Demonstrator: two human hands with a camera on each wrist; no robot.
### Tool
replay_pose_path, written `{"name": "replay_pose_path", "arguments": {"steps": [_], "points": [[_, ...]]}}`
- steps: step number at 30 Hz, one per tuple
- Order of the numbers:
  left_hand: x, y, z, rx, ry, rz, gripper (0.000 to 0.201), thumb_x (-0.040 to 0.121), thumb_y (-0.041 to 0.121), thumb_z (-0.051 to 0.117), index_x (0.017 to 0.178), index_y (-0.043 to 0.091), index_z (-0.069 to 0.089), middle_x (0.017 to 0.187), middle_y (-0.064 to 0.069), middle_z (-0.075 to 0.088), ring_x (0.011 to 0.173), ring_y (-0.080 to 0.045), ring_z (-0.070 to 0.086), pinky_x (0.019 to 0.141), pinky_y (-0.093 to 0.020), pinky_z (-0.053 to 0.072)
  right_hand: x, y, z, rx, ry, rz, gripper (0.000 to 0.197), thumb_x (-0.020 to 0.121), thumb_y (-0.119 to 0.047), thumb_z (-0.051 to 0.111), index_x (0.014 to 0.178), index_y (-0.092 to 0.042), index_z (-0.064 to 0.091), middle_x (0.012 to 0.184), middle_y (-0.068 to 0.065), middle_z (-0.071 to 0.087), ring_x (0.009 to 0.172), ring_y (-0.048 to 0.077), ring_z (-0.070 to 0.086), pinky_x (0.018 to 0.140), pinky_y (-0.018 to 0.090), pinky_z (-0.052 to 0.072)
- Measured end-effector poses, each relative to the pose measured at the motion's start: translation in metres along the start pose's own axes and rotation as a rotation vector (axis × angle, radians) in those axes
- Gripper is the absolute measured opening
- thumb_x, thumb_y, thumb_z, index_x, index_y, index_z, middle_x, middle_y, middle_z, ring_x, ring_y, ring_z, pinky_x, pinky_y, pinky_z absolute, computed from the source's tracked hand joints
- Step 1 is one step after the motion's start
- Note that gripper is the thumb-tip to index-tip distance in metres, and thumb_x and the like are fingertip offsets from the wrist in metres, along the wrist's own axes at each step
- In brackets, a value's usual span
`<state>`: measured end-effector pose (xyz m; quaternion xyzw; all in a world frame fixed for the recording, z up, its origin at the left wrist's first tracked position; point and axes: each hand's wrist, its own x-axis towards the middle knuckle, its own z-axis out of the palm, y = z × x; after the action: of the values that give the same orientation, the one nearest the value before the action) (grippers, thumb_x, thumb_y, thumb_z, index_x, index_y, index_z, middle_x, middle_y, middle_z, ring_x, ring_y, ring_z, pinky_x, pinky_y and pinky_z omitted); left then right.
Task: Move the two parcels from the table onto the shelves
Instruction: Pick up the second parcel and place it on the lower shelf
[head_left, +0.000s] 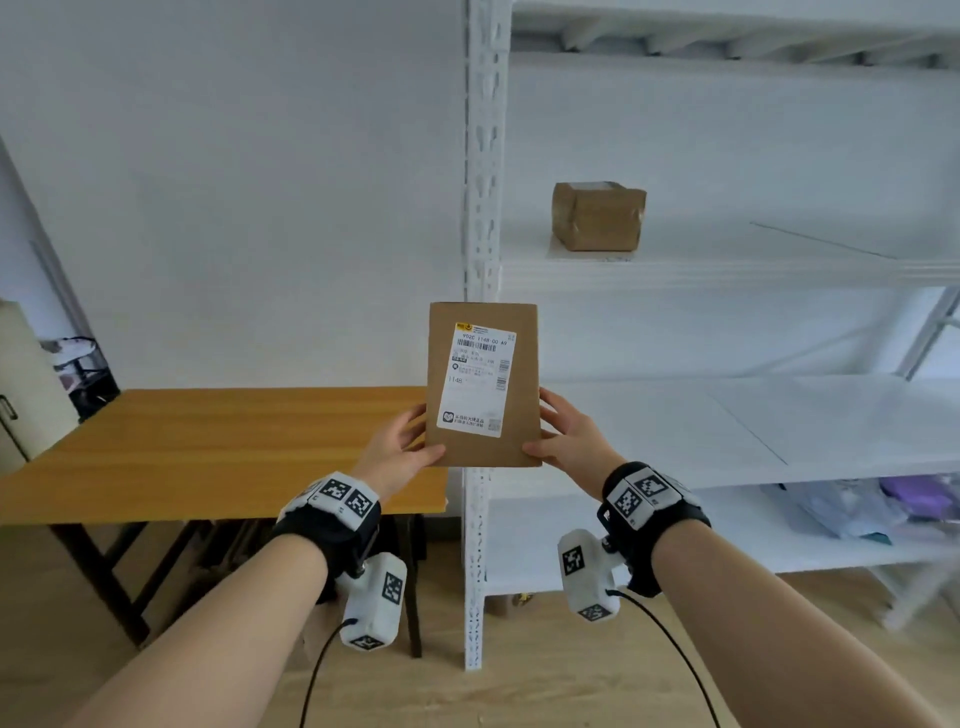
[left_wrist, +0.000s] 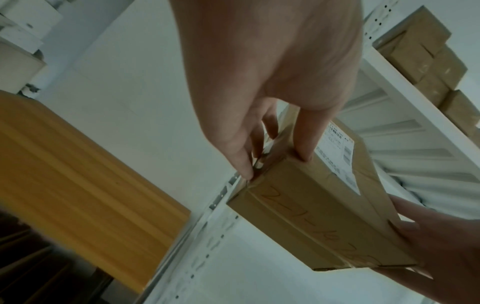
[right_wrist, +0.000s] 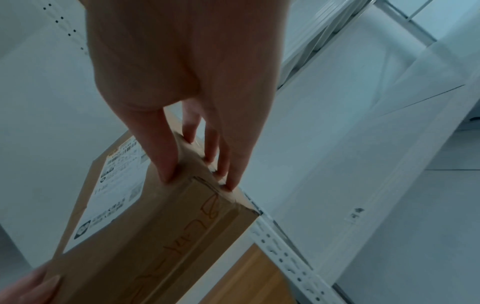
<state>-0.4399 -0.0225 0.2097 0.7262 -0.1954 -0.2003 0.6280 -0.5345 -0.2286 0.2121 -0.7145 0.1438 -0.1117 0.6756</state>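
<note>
A flat brown cardboard parcel (head_left: 483, 384) with a white shipping label hangs in the air in front of the white shelf post (head_left: 482, 156), held between both hands. My left hand (head_left: 400, 447) grips its lower left edge, thumb on the front face. My right hand (head_left: 566, 431) grips the lower right edge the same way. The left wrist view shows the parcel (left_wrist: 319, 216) with handwriting on its side, pinched by my left hand (left_wrist: 272, 156). In the right wrist view my right hand (right_wrist: 197, 162) clamps the parcel (right_wrist: 155, 236) at its corner. A second, taped brown parcel (head_left: 597, 215) sits on the upper shelf (head_left: 727, 270).
A wooden table (head_left: 208, 447) stands to the left of the white shelf unit. The middle shelf (head_left: 753, 421) lies just right of the held parcel. Plastic-wrapped items (head_left: 872, 506) lie on the lower shelf. A grey cabinet (head_left: 21, 374) stands at far left.
</note>
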Motion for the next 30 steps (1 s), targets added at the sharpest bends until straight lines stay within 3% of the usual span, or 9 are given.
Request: {"name": "replay_pose_path", "arguments": {"steps": [8, 11, 14, 18, 21, 25, 28, 30], "points": [[-0.009, -0.005, 0.095, 0.001, -0.109, -0.076, 0.081, 0.079, -0.012, 0.065, 0.147, 0.014, 0.031, 0.147, -0.014, 0.046, 0.132, -0.028, 0.048, 0.110, -0.046, 0.040, -0.043, 0.024, -0.089, 0.049, 0.091, 0.066, 0.070, 0.080, 0.019, 0.055, 0.139, -0.015, 0.040, 0.142, 0.012, 0.049, 0.110, 0.032, 0.060, 0.101, 0.054, 0.047], [0.000, -0.004, 0.118, 0.012, -0.135, -0.087, 0.078, 0.080, -0.011, 0.064, 0.147, 0.013, 0.032, 0.145, -0.013, 0.048, 0.132, -0.028, 0.048, 0.107, -0.044, 0.043, -0.045, 0.028, -0.114, 0.071, 0.102, 0.087, 0.069, 0.081, 0.019, 0.056, 0.139, -0.015, 0.040, 0.141, 0.013, 0.050, 0.118, 0.033, 0.057, 0.093, 0.046, 0.051], [0.018, -0.007, 0.136, 0.027, -0.153, -0.088, 0.077, 0.081, -0.008, 0.065, 0.147, 0.013, 0.032, 0.145, -0.013, 0.049, 0.133, -0.027, 0.047, 0.109, -0.046, 0.041, -0.036, 0.032, -0.133, 0.096, 0.112, 0.103, 0.068, 0.081, 0.019, 0.055, 0.140, -0.014, 0.041, 0.141, 0.013, 0.050, 0.116, 0.030, 0.056, 0.087, 0.039, 0.050], [0.050, -0.011, 0.157, 0.016, -0.155, -0.109, 0.071, 0.083, -0.003, 0.064, 0.145, 0.017, 0.036, 0.143, -0.006, 0.051, 0.132, -0.024, 0.048, 0.103, -0.038, 0.043, -0.011, 0.042, -0.158, 0.107, 0.149, 0.147, 0.063, 0.082, 0.017, 0.055, 0.137, -0.011, 0.042, 0.141, 0.013, 0.050, 0.113, 0.026, 0.055, 0.092, 0.038, 0.048], [0.083, -0.017, 0.172, -0.008, -0.155, -0.126, 0.068, 0.084, -0.001, 0.064, 0.144, 0.017, 0.037, 0.145, -0.006, 0.050, 0.133, -0.024, 0.047, 0.102, -0.038, 0.040, 0.020, 0.052, -0.177, 0.095, 0.157, 0.175, 0.062, 0.083, 0.016, 0.057, 0.137, -0.011, 0.044, 0.139, 0.011, 0.052, 0.113, 0.026, 0.055, 0.096, 0.039, 0.048], [0.134, -0.029, 0.188, -0.052, -0.122, -0.176, 0.061, 0.085, -0.001, 0.064, 0.139, 0.014, 0.041, 0.140, -0.009, 0.052, 0.132, -0.025, 0.048, 0.102, -0.039, 0.040, 0.072, 0.064, -0.202, 0.014, 0.159, 0.216, 0.061, 0.082, 0.008, 0.061, 0.135, -0.018, 0.047, 0.140, 0.005, 0.055, 0.125, 0.026, 0.053, 0.110, 0.049, 0.039], [0.177, -0.039, 0.198, -0.074, -0.108, -0.210, 0.058, 0.084, 0.000, 0.065, 0.136, 0.013, 0.043, 0.136, -0.011, 0.056, 0.127, -0.025, 0.051, 0.098, -0.037, 0.042, 0.113, 0.073, -0.218, -0.009, 0.134, 0.244, 0.060, 0.082, 0.004, 0.062, 0.135, -0.021, 0.049, 0.138, 0.001, 0.056, 0.126, 0.024, 0.053, 0.110, 0.047, 0.039], [0.206, -0.048, 0.202, -0.069, -0.098, -0.236, 0.059, 0.083, 0.000, 0.067, 0.136, 0.011, 0.045, 0.134, -0.012, 0.057, 0.125, -0.027, 0.054, 0.103, -0.039, 0.044, 0.139, 0.081, -0.226, -0.022, 0.118, 0.279, 0.062, 0.082, 0.002, 0.063, 0.137, -0.022, 0.048, 0.139, -0.001, 0.056, 0.126, 0.024, 0.052, 0.109, 0.046, 0.038]]}}
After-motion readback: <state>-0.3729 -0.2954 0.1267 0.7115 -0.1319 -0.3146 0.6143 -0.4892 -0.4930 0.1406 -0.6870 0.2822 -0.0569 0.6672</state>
